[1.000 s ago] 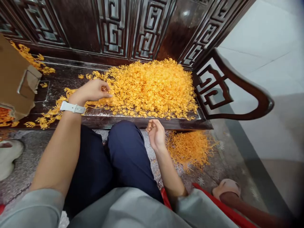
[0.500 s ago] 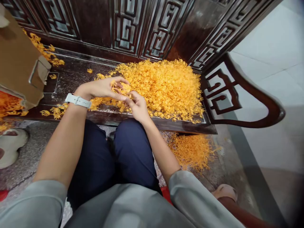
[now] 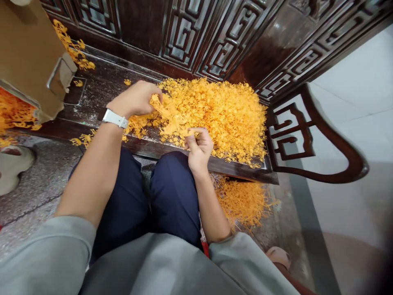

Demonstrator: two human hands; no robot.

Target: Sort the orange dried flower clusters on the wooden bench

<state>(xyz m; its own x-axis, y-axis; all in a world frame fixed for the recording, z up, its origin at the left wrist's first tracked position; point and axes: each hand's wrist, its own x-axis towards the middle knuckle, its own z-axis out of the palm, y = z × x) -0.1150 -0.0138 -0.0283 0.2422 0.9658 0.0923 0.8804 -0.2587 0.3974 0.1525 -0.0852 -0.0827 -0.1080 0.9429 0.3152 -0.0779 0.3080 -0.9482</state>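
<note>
A big heap of small orange plastic pieces lies on the dark wooden bench seat. My left hand, with a white watch on the wrist, grips one end of an orange plastic piece at the heap's left edge. My right hand pinches the other end of that same piece just above the bench's front edge. The piece is stretched between both hands and looks blurred.
A brown cardboard box stands at the left on the bench, with orange pieces behind and below it. A second pile of orange strands lies on the floor under the bench. The bench's carved armrest curves at the right.
My hands, together at the heap's edge half a second ago, have pulled apart with the orange piece between them. One second ago my right hand was a fist below the bench edge.
</note>
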